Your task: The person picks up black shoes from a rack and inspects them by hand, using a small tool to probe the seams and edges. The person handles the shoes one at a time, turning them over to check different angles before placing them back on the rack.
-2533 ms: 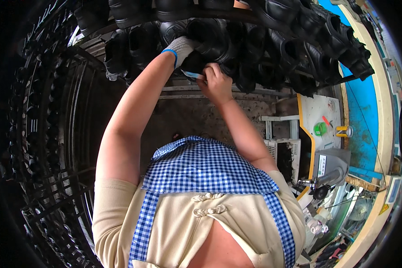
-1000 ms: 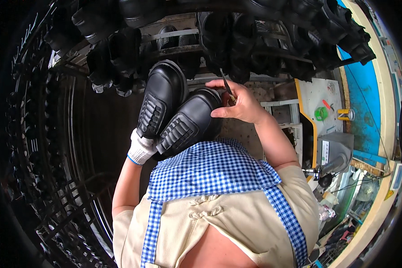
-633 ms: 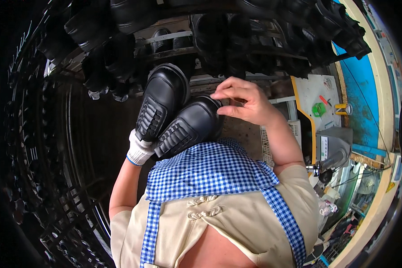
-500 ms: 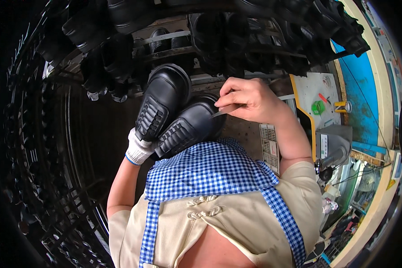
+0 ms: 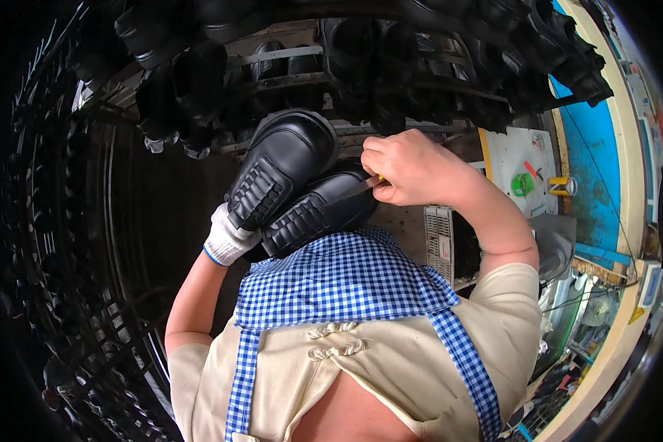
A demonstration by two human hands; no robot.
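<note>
My left hand [image 5: 227,237], in a white knit glove with a blue cuff edge, holds a pair of black shoes near their ankle ends; its fingers are mostly hidden behind them. The upper black shoe [image 5: 293,151] points away with its toe up. Against its right side lies the lower black shoe [image 5: 324,210], just beyond my blue-checked apron. Closed and bare, my right hand [image 5: 407,168] grips a thin flat blade [image 5: 359,190] with a bit of yellow at the fingers. That blade extends left over the toe of the lower shoe; contact cannot be made out.
Racks of black shoes [image 5: 368,55] run across the far side and down the left. To the right stands a white-topped table [image 5: 519,151] with a green item [image 5: 523,184] and a yellow can [image 5: 563,186]. A pale slatted plastic crate [image 5: 440,239] sits below my right forearm.
My right hand has turned, its fingers curling tighter around the blade, and the yellow bit now shows. The shoes and left hand have shifted slightly to the right.
</note>
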